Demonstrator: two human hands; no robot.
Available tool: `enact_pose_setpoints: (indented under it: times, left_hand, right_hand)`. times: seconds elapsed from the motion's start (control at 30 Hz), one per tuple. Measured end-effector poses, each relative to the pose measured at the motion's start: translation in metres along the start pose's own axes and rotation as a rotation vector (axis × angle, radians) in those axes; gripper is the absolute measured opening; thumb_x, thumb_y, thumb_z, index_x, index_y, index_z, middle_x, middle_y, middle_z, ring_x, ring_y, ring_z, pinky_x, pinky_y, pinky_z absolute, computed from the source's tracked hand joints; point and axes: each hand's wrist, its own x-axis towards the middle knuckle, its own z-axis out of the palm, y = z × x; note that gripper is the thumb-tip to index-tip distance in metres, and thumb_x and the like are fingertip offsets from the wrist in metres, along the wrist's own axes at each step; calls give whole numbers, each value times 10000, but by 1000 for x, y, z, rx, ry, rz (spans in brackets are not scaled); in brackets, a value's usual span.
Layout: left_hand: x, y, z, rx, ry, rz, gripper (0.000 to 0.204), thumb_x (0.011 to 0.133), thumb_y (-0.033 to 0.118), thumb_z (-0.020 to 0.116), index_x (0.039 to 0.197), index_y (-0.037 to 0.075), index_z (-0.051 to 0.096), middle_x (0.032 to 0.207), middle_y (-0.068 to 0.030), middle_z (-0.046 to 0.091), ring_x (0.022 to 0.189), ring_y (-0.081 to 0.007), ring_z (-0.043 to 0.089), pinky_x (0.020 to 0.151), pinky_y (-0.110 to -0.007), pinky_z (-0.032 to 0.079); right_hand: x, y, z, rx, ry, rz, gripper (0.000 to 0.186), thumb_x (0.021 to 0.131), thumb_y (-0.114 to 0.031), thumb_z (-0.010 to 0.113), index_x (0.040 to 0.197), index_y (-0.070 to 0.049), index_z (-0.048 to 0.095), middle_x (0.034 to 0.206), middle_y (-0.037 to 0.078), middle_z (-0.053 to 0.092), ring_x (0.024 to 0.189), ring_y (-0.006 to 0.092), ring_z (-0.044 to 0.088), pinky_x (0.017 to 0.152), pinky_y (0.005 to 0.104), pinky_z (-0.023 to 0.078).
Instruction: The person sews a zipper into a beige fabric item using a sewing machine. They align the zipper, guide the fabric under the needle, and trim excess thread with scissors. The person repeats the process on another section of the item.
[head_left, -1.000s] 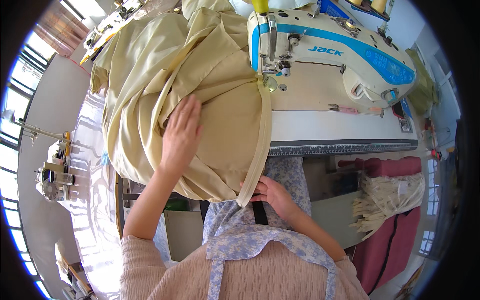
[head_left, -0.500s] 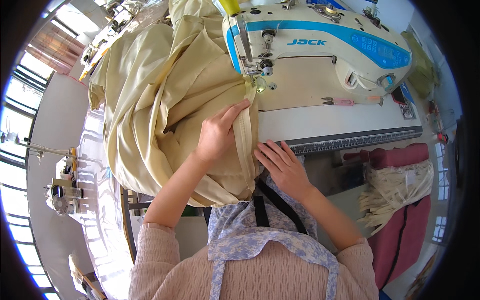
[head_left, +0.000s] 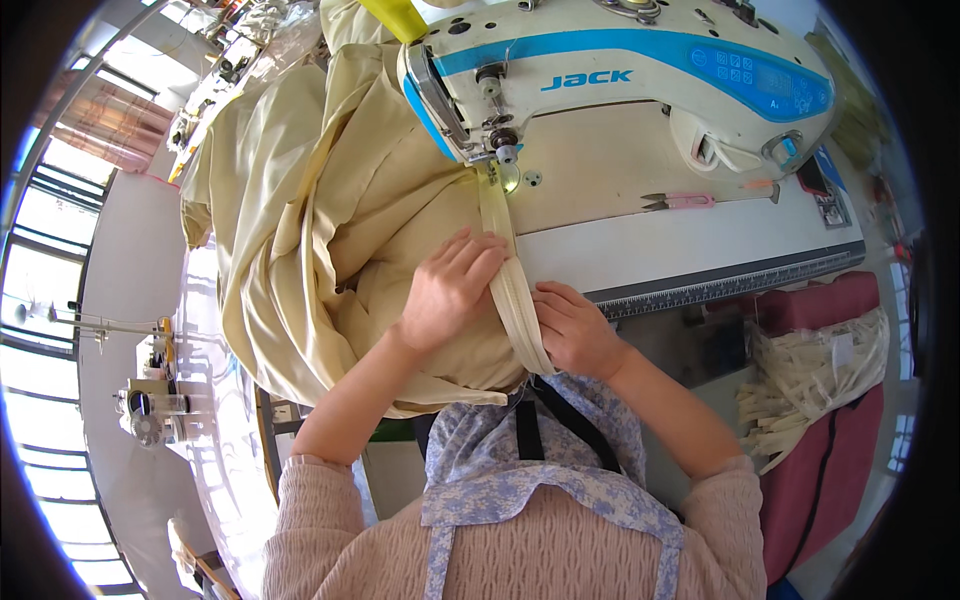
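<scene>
Cloth [head_left: 265,190]: beige heap, upper left to centre of the frame.
Machine [head_left: 610,85]: upper right; blue lettering, icons on a blue panel.
Strip [head_left: 520,315]: pale, from under the machine to lower centre.
Left hand [head_left: 450,290]: centre, fingers curled, tips touching the strip; grip unclear.
Right hand [head_left: 582,335]: right of centre, fingers bent at the strip's edge; pinch hidden.
Change: right fingers, straighter half a second ago, now folded.

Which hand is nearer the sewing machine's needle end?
The left hand, on the beige cloth at the left edge of the pale strip; the right hand is lower, at its right edge.
</scene>
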Motion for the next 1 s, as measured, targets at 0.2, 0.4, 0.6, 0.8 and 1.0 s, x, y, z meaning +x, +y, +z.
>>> enact_pose_setpoints:
  times: [0.2,0.4,0.6,0.8,1.0]
  left_hand:
    - [-19,10,21,-42,-20,-152,353,782,42,744,1131,23,694,1146,-87,720,1046,-317,705,867,-423,594]
    - [-1,2,8,-10,12,-180,318,799,50,775,1112,28,720,1157,-91,717,999,-302,692,840,-416,587]
    - [4,-8,14,106,24,-64,273,797,109,800,1056,56,733,1097,-71,734,1076,-280,699,1030,-481,526]
    - [-1,-13,29,155,15,-3,239,779,127,745,1015,94,737,1039,-31,728,1077,-253,707,1131,-539,442]
    - [-5,-17,33,187,27,-14,259,758,154,763,1013,114,750,1023,0,738,1043,-220,720,1043,-490,462]
  right_hand:
    - [11,2,-2,-38,1,-6,258,781,-96,652,1012,5,710,1095,101,677,1107,250,643,1056,420,506]
    - [10,9,-2,100,-16,-26,204,777,-90,674,966,-25,716,1080,78,687,1065,226,657,989,399,531]
    - [5,14,-5,141,-50,-75,187,736,-133,723,906,-55,715,1038,48,702,1039,215,661,940,371,534]
    - [6,13,-7,176,-112,-46,162,706,-153,746,839,-78,695,999,37,701,1008,205,661,899,362,527]
    - [9,10,-8,139,-116,-42,131,712,-146,739,819,-90,688,977,40,699,987,206,660,883,370,521]
